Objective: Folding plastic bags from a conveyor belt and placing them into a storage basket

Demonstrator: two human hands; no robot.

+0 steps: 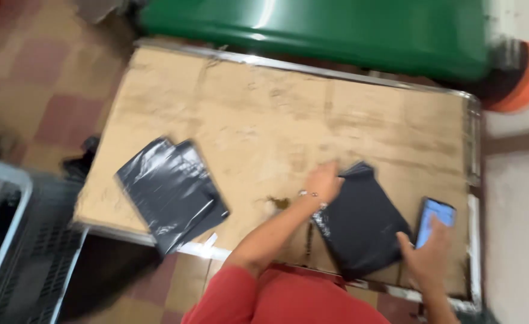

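Left hand (324,180) fingers flat on black parcel (360,225); right hand (429,255) fingers clasp phone (435,219).

Black flat mailer bags (171,192) left, another (360,231) beside lit blue phone screen (435,219).

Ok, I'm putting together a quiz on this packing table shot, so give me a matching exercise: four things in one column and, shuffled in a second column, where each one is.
Things:
1. stack of black bags
2. black parcel
3. phone
4. green bin

Places:
A. behind the far edge of the table
B. in the right hand, near the table's right end
C. under the left hand, on the near right part of the table
D. lying alone on the table's near left part

Pairs: 1-D, 2-C, 3-B, 4-A
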